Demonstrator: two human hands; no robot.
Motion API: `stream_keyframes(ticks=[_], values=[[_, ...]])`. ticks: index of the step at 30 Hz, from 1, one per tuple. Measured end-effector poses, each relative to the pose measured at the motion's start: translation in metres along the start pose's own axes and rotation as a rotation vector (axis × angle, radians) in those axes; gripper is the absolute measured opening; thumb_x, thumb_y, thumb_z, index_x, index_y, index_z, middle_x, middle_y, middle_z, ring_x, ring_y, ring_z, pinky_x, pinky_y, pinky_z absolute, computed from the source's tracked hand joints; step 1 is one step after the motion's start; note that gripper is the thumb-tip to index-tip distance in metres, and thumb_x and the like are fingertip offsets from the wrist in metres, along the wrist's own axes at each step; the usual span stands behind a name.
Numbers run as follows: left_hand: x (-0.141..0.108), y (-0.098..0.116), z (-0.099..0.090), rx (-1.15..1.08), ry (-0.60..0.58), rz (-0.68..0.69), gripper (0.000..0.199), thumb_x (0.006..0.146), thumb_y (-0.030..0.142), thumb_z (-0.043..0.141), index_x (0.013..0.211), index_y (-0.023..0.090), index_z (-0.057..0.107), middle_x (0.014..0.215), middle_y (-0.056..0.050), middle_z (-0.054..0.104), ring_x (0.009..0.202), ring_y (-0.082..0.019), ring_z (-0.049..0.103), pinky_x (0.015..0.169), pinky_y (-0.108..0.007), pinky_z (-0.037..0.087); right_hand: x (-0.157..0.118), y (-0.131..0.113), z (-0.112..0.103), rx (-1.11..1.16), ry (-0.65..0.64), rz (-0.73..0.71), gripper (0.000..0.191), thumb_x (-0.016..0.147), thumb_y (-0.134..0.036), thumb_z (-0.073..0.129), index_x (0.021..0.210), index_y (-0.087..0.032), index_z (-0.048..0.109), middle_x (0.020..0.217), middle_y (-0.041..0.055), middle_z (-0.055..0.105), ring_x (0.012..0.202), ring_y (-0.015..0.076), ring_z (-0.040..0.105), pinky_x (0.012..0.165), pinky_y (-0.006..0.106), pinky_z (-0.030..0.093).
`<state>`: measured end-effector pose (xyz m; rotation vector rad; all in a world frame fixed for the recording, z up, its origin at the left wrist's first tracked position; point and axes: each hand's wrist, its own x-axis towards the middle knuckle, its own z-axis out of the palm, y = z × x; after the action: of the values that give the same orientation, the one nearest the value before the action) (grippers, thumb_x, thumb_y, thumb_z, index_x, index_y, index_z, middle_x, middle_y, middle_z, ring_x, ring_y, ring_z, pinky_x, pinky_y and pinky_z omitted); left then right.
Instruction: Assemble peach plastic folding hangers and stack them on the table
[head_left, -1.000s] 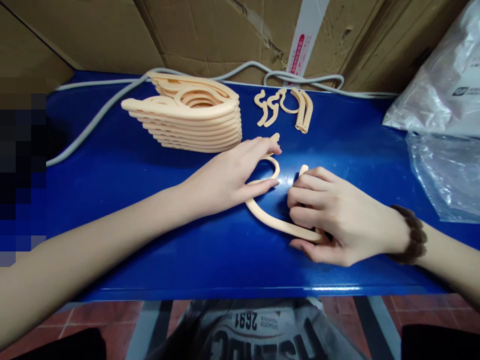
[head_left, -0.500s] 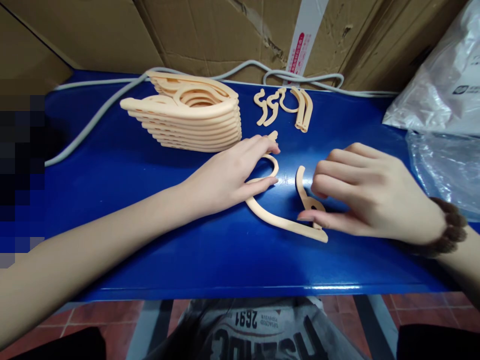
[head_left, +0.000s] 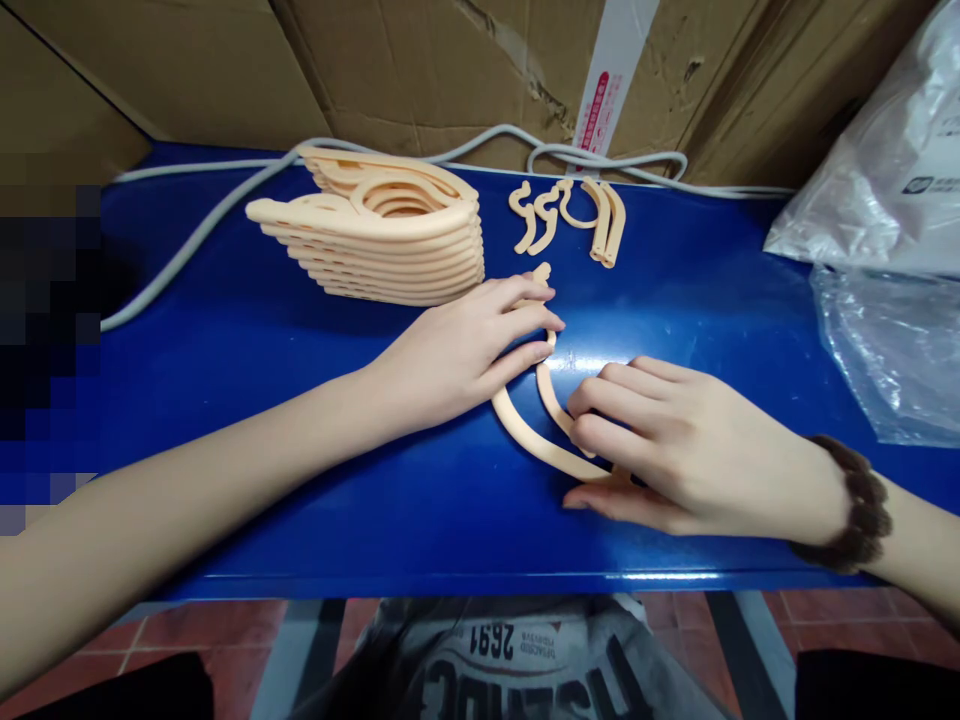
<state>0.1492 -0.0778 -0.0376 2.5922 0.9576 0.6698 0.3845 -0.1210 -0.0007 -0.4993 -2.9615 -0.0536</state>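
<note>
A beige plastic folding hanger [head_left: 529,432] lies on the blue table, its long curved arm running toward my right hand. My left hand [head_left: 476,345] is closed over the hanger's looped part and hides most of it; a hook tip [head_left: 542,272] pokes out beyond the fingers. Inside the curve is a shorter beige hanger arm [head_left: 553,402], its upper end near the loop. My right hand [head_left: 679,445] grips the lower end of that arm beside the long arm's tip. Its fingers cover the place where the two meet, so whether they are joined cannot be seen.
A stack of similar beige hangers [head_left: 390,255] stands behind my left hand. Farther back lie small hooks [head_left: 523,215], a ring piece [head_left: 579,222] and two short arms [head_left: 611,232]. A white cable [head_left: 202,240] runs along the back; plastic bags [head_left: 862,200] are at right.
My right hand has moved left and toward me, bringing the shorter arm inside the hanger's curve with its upper end close to the loop. My left fingers have drawn together over the loop.
</note>
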Motion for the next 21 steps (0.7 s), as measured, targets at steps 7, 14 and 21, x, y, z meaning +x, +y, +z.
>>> stream_keyframes(ticks=[7, 14, 21], values=[[0.0, -0.003, 0.003, -0.01, 0.019, -0.006, 0.035, 0.108, 0.028, 0.038, 0.125, 0.019, 0.067, 0.145, -0.01, 0.058, 0.14, -0.022, 0.051, 0.115, -0.039, 0.045, 0.001, 0.007, -0.001, 0.178, 0.008, 0.046, 0.011, 0.098, -0.024, 0.053, 0.089, -0.018, 0.056, 0.092, 0.0071, 0.063, 0.08, 0.0188, 0.051, 0.072, 0.033, 0.04], [0.001, -0.002, 0.001, -0.045, 0.041, 0.006, 0.036, 0.108, 0.028, 0.037, 0.126, 0.012, 0.064, 0.141, -0.013, 0.062, 0.137, -0.022, 0.054, 0.116, -0.038, 0.043, -0.001, 0.022, 0.002, 0.199, 0.051, 0.085, 0.008, 0.09, -0.014, 0.052, 0.088, -0.02, 0.048, 0.09, 0.0066, 0.061, 0.081, 0.0193, 0.047, 0.074, 0.032, 0.039], [0.0, -0.001, 0.0, -0.109, 0.061, 0.016, 0.037, 0.106, 0.019, 0.036, 0.136, 0.009, 0.057, 0.137, -0.013, 0.063, 0.129, -0.019, 0.058, 0.113, -0.033, 0.044, -0.002, 0.032, 0.003, 0.227, 0.076, 0.116, 0.013, 0.087, -0.01, 0.052, 0.091, -0.021, 0.047, 0.091, 0.0058, 0.06, 0.085, 0.0199, 0.047, 0.079, 0.033, 0.039]])
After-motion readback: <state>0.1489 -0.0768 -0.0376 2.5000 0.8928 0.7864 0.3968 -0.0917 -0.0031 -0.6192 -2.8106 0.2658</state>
